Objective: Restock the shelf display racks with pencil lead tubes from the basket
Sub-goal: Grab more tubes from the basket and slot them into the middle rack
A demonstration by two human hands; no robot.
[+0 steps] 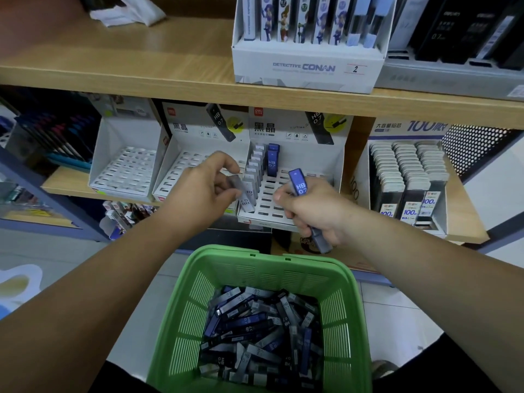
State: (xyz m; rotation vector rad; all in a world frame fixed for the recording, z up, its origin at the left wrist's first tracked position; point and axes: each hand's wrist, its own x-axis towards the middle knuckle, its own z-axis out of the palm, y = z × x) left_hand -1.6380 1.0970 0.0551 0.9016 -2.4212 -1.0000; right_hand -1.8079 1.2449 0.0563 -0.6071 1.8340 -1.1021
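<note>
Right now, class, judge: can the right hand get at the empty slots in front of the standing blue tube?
Probably yes. The right hand, gripping a blue tube, hovers just before those open slots; the left hand, holding a grey tube, is off at the grey column.

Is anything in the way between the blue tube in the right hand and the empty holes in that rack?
Nothing visible. The blue tube in the right hand is in front of the empty slots of the rack; the grey tubes fill its left column, and the standing blue tube is at the back.
</note>
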